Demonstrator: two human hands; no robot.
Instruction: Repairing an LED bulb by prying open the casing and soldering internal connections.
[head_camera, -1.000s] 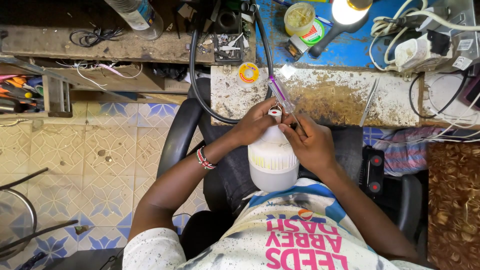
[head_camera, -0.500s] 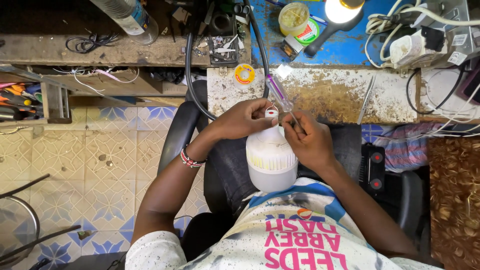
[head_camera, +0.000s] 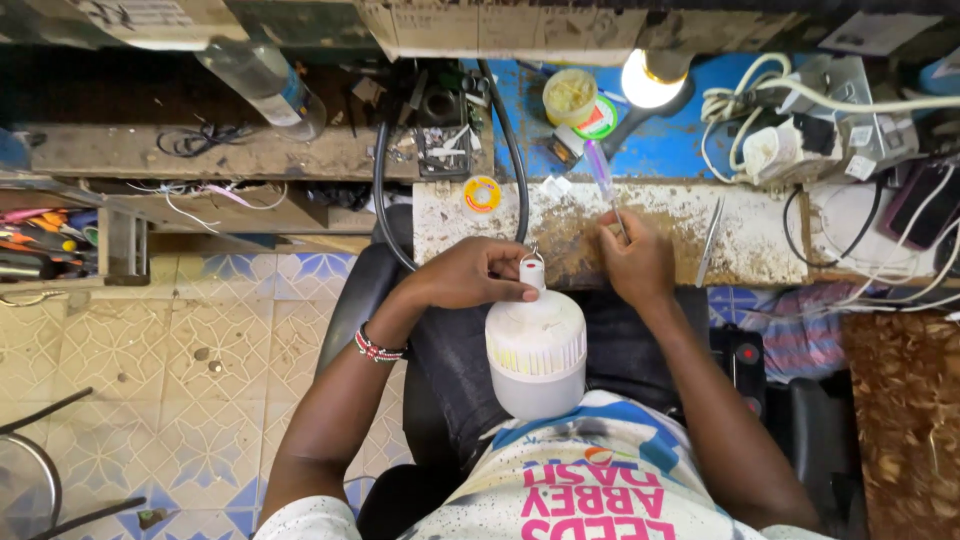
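Note:
A large white bulb-shaped lamp (head_camera: 537, 348) rests on my lap, its narrow neck with a small red cap pointing at the workbench. My left hand (head_camera: 468, 274) holds the neck of the lamp with the fingers curled around it. My right hand (head_camera: 636, 262) is off the lamp, resting at the bench edge, and grips a screwdriver with a clear purple handle (head_camera: 604, 175) that points away from me over the bench.
The worn white and blue workbench (head_camera: 660, 225) carries metal tweezers (head_camera: 712, 240), a yellow tape roll (head_camera: 482, 193), a lit lamp (head_camera: 650, 80), a yellow tub (head_camera: 570, 95) and a power strip with cables (head_camera: 800, 140). A black hose (head_camera: 385, 200) loops left. Tiled floor lies left.
My right hand has left the lamp's neck and moved right and up to the bench edge with the screwdriver. My left hand stays on the neck.

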